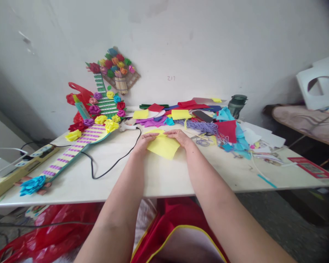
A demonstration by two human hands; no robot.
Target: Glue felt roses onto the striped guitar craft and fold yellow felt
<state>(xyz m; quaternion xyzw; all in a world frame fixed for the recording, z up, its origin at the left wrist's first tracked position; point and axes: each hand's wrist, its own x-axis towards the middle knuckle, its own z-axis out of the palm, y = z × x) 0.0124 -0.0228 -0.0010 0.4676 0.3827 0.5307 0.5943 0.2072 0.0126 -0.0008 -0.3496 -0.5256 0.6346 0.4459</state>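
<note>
A sheet of yellow crepe paper [164, 147] is stretched between my two hands, just above the table [167, 179]. My left hand [148, 140] pinches its upper left edge, fingers closed on it. At the upper right edge, my right hand [179, 136] grips the same paper, with the thumb near the paper's top middle. The paper's lower part hangs loose toward me. Behind my hands lie more yellow paper pieces [181, 114] among purple, red and blue ones, and a bundle of purple string [200, 126].
A glue gun [127, 127] with a black cord lies left of my hands. Paper-flower crafts [79, 149] stand and lie farther left, by a power strip [24, 164]. A dark phone [203, 116], red paper [226, 131] and a bottle [237, 106] are at the right back.
</note>
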